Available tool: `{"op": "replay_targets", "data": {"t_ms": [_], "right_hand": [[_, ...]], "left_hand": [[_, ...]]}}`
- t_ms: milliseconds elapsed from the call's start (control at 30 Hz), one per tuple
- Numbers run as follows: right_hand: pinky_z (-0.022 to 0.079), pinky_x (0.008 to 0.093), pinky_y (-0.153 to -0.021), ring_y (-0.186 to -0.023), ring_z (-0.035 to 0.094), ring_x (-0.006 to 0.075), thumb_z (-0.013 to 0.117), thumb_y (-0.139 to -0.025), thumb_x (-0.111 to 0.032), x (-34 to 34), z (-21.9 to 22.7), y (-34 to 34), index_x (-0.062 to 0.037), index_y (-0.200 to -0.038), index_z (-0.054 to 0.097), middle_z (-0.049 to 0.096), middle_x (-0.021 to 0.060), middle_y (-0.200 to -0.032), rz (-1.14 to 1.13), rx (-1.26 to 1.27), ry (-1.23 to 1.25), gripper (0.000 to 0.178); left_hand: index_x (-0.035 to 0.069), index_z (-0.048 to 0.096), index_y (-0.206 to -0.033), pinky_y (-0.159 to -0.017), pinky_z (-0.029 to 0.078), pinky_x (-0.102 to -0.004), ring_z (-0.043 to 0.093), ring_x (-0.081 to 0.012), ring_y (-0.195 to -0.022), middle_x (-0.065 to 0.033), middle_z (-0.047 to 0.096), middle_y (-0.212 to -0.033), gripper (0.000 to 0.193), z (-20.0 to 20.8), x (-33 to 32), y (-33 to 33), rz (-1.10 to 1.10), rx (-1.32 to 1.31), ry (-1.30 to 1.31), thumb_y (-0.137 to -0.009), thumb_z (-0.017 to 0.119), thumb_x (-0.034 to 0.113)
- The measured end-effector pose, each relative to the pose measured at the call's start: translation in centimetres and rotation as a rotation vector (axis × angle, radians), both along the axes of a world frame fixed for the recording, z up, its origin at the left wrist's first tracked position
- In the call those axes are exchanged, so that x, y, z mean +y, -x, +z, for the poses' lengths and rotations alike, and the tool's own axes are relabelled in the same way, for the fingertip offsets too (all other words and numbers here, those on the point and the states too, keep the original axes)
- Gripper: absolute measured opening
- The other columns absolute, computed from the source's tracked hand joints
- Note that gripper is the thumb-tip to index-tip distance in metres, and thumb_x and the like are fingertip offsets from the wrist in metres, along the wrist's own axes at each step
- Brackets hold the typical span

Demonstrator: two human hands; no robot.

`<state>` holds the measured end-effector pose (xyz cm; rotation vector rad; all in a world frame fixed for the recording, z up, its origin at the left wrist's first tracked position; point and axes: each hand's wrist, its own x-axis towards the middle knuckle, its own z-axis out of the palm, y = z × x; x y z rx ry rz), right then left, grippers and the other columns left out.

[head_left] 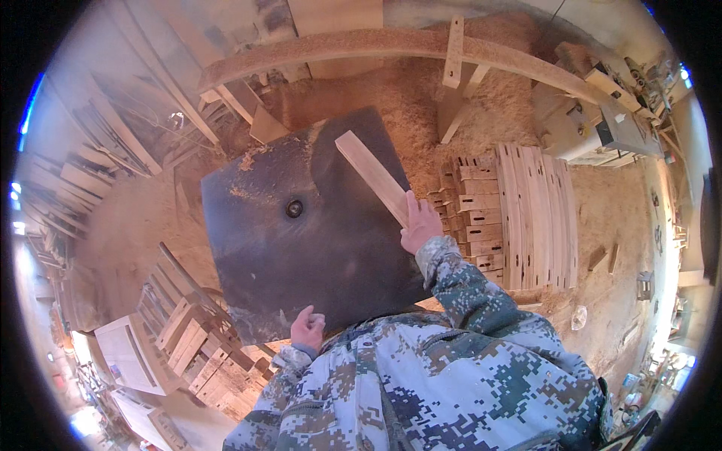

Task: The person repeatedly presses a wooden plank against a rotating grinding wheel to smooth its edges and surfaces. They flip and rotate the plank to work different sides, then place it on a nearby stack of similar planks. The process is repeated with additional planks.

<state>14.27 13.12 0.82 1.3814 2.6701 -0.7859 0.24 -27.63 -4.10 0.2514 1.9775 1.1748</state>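
Note:
A dark, flat machine table (331, 248) lies in front of me, with a round spindle (294, 209) standing near its middle and sawdust along its far left part. My right hand (423, 224) grips the near end of a pale wooden strip (374, 177). The strip slants over the table's right side, its far end pointing away and left, apart from the spindle. At the near edge of the table is my left hand (307, 328), its fingers curled; whether anything sits in them is too small to make out.
Stacked wooden pieces with slots (535, 218) stand right of the table. More cut wood (199, 349) is piled at the lower left. A long wooden beam (331, 46) on legs crosses the far side. Sawdust covers the floor (613, 203), and boards (83, 177) lean at the left.

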Motion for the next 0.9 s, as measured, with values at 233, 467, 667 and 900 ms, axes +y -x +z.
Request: {"op": "replay_targets", "data": {"t_ms": [233, 467, 667, 900], "right_hand": [[0.056, 0.045, -0.104, -0.118, 0.068, 0.0354, 0.085, -0.08, -0.027, 1.0, -1.8, -6.0, 0.0004, -0.153, 0.053, 0.067, 0.0233, -0.132, -0.064, 0.019, 0.416, 0.084], [0.046, 0.0497, -0.114, -0.13, 0.055, 0.0443, 0.085, -0.077, -0.016, -8.9, -1.5, -2.9, -0.0014, -0.15, 0.048, 0.061, 0.0222, -0.133, -0.135, -0.014, -0.222, 0.083], [0.047, 0.0494, -0.11, -0.125, 0.056, 0.0437, 0.076, -0.078, -0.006, -12.7, -0.3, -4.7, -0.0044, -0.145, 0.051, 0.06, 0.0228, -0.132, -0.115, -0.052, -0.071, 0.071], [0.048, 0.0501, -0.108, -0.123, 0.057, 0.0429, 0.079, -0.075, -0.003, -15.4, 1.0, -3.5, -0.0054, -0.143, 0.053, 0.062, 0.021, -0.128, -0.134, -0.018, -0.047, 0.073]], "left_hand": [[-0.002, 0.059, -0.141, -0.088, 0.059, -0.0367, 0.073, -0.0232, -0.099, -0.0152, 0.075, -0.113, 0.043, 1.8, 4.1, 3.7, -0.285, 0.256, -0.138, -0.1, 0.066, 0.009], [0.0, 0.067, -0.126, -0.091, 0.057, -0.0449, 0.069, -0.0385, -0.102, -0.0184, 0.072, -0.109, 0.033, 3.7, 9.0, 6.0, -0.503, 0.528, -0.423, -0.095, 0.066, 0.01], [0.002, 0.066, -0.121, -0.108, 0.049, -0.0495, 0.061, -0.0395, -0.122, -0.0176, 0.068, -0.123, 0.031, 5.9, 16.8, 7.1, -0.768, 0.673, -0.66, -0.092, 0.068, 0.012], [0.004, 0.068, -0.123, -0.123, 0.034, -0.0527, 0.053, -0.0359, -0.135, -0.0141, 0.066, -0.129, 0.037, 3.3, 22.5, 9.6, -0.93, 0.914, -0.547, -0.087, 0.071, 0.016]]}}
